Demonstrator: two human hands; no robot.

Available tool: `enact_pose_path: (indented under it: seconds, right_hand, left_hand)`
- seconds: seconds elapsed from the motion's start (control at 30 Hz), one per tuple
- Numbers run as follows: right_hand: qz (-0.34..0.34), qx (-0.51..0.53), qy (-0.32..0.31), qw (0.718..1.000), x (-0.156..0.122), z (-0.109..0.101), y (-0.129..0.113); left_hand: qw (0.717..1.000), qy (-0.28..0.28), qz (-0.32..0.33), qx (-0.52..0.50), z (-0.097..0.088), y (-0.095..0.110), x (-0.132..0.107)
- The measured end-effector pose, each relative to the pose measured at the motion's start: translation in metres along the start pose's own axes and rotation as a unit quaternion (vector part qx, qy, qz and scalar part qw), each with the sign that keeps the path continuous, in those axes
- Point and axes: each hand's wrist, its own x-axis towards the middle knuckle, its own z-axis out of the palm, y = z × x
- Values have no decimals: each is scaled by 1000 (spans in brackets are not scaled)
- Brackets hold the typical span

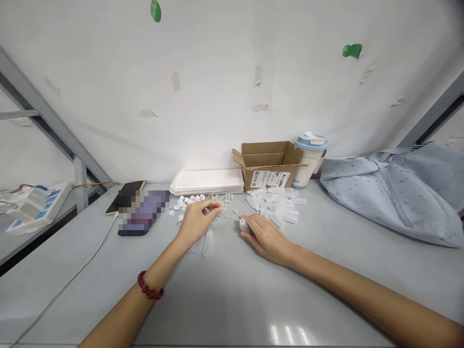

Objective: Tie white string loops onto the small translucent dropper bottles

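Observation:
My right hand rests on the table, its fingers wrapped round a small translucent plastic bottle whose uncapped neck points up toward me. To the left, my left hand has thumb and fingertips pinched together just over a tangle of thin white cords; whatever is in the pinch is too small to make out. Small white caps lie scattered behind the left hand. Two translucent bottles lie below it, one partly covered by the hand. Beyond the right hand is a pile of translucent bottles.
At the back stand a flat white stack, an open cardboard box and a blue-lidded cup. Two phones lie at left, one with a white cable. Light blue patterned fabric lies at right. A power strip is far left.

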Motion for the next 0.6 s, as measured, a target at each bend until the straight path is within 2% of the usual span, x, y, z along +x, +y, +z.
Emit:
enact_pose_path:
  seconds: [0.13,0.23,0.4,0.6]
  right_hand:
    - [-12,12,11,1000,0,1,1]
    - [-21,25,21,999,-1,2,1]
    - [-19,31,13,999,-1,3,2]
    - [-31,39,34,998,-3,7,5]
  left_hand:
    - [985,-45,147,78,7,12,-13]
    - [969,-68,214,100,13,14,-20]
    - [956,-60,260,120,16,10,-24]
    - [939,-78,300,146,15,15,-28]
